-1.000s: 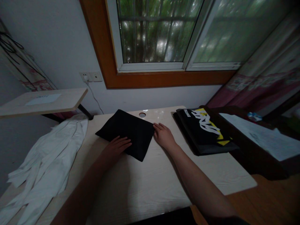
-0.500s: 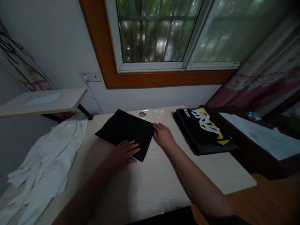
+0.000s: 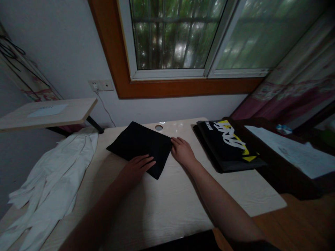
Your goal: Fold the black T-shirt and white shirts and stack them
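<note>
A folded black cloth (image 3: 141,139), seemingly a garment, lies slanted on the pale wooden table in front of me. My left hand (image 3: 137,169) rests on its near edge, fingers stretched out over the fabric and the thumb out of sight. At the cloth's right corner is my right hand (image 3: 183,152); its bent fingers close on that corner, and the thumb is hidden beneath. To the right of that hand sits a stack of folded dark clothes (image 3: 225,143), the top one bearing a white and yellow print.
White cloth (image 3: 57,177) is heaped along the table's left side, beneath a raised wooden shelf (image 3: 52,111). A round cable hole (image 3: 158,128) is near the table's back edge. Beyond the right side, a paper sheet (image 3: 293,150) lies on a dark surface.
My left hand has shifted slightly up and left on the black cloth, and its thumb has gone out of sight. The cloth's near corner has moved a little left. My right hand stays put.
</note>
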The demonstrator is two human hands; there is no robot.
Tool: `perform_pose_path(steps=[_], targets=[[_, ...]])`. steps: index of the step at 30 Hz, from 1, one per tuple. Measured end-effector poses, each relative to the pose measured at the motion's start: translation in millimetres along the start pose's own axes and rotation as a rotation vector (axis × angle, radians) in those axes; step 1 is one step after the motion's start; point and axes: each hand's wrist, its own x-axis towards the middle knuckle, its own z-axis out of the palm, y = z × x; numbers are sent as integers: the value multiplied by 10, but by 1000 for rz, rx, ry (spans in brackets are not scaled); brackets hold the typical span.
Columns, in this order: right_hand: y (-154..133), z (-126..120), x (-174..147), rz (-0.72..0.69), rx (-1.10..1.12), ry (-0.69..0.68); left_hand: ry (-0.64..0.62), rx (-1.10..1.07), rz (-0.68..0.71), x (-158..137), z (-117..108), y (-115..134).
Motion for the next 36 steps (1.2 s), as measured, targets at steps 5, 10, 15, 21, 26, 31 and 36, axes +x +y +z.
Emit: perform_pose_path(steps=[5,10,15,21,26,31,36], targets=[[-9,-12,-1,3,13,4,51,9,-19,-17,4,-48],[-20,-14,0,11,7,0,97,-11,-24,-23,-4,-72],[-28,-10,-4,15,-7,5,141,-35,-58,-38,-48,-83],[-48,-35,-20,17,-9,13,204,-85,-139,-108,-74,-182],[-64,-73,-25,2,16,18,240,-159,-271,-183,-140,-231],[-57,-65,-19,-61,99,47,272,-298,-388,-219,-179,-257],[-33,-30,-6,-138,199,36,322,-382,-532,-232,-181,-292]])
